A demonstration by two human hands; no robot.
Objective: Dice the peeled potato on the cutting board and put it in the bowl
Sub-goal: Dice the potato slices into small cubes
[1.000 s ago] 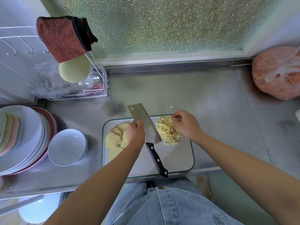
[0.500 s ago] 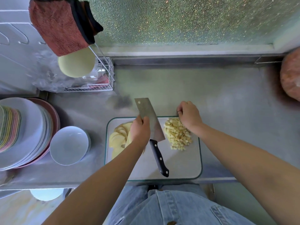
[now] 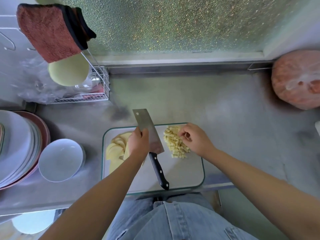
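Near the centre of the frame a pale cutting board with a greenish rim lies on a grey steel counter. The left hand grips the cleaver by the spine of its blade, fingers curled over the top edge, so that the wide steel blade points toward the upper part of the frame and the black riveted handle trails down toward the lower edge of the board. No brand mark or writing can be read on the blade, only a small hole near its far corner. To the right of the blade sits the pile of diced potato, small yellow cubes heaped on the upper right part of the board. The right hand rests at the right side of that pile with fingers loosely curled and fingertips pinched together just above the cubes; whether it holds a piece cannot be told. Left of the left hand, fanned potato slices lie uncut on the board's left side. The white bowl stands empty on the counter at centre left, just beside the board, touching a stack of plates at the left edge. At the upper left, a reddish cloth hangs over a white wire rack.
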